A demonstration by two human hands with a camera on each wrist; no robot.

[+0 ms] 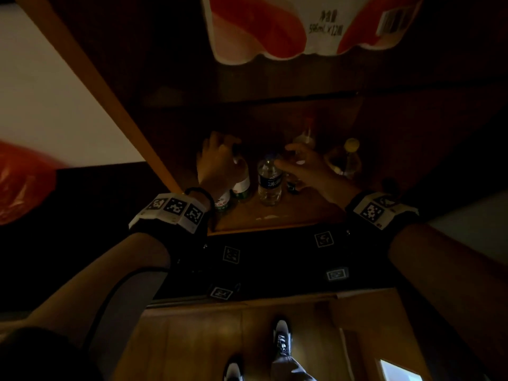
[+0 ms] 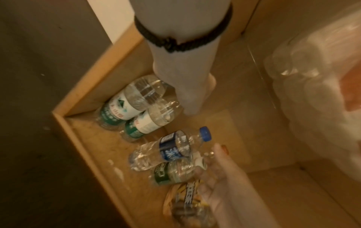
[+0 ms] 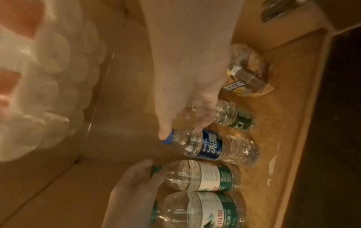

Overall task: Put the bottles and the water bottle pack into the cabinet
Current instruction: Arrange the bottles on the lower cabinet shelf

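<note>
Risk: bottles stand close-packed on the cabinet [image 1: 275,218] shelf; a hand drawn out carelessly could topple a neighbour. Blue-label bottle [image 3: 210,146]: clear, blue cap, upright mid-row. Right hand [image 3: 195,108] fingers loose at its neck, apparently not clamped. Left hand [image 1: 220,160] curled over green-label bottles [image 2: 125,111]. Water bottle pack [image 1: 302,23] overhead.

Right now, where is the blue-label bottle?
The blue-label bottle stands on the cabinet floor, between the green-label bottles on its left and the right hand touching its cap.
</note>
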